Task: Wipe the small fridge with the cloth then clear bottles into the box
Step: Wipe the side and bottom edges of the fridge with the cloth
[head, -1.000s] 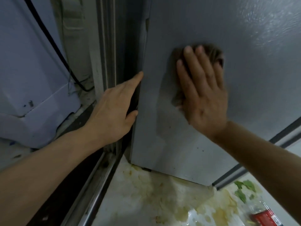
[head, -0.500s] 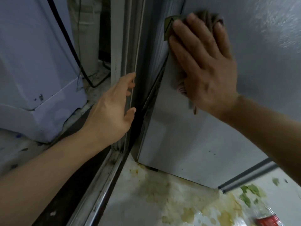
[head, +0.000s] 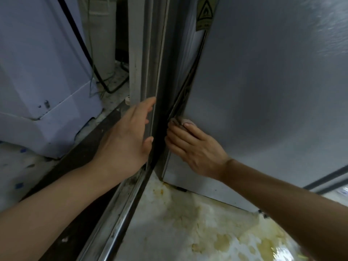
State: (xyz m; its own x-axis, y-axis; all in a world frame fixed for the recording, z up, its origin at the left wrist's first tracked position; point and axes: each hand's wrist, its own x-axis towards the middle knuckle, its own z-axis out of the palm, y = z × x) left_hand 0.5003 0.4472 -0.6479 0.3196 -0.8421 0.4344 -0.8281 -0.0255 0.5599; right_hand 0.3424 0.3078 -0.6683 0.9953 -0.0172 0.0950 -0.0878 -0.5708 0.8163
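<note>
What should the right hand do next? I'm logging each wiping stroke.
Probably slide the cloth down along the fridge corner edge. The right hand presses it there, low on the side, with unwiped panel below; the left hand braces on the door frame.

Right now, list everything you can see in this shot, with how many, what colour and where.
Small fridge: one, grey, right side, standing on the stained surface.
Warning sticker: one, yellow, top of the fridge's left edge.
Cloth: one, pinkish, mostly hidden under the right fingertips at the fridge's left edge.
Metal frame: one, grey, upright, left of the fridge.
White appliance: one, far left.
Cable: one, black, running down behind the appliance.
Stained surface: one, white with yellow-brown stains, bottom.
Left hand: open, against the frame.
Right hand: pressing the cloth on the fridge.
</note>
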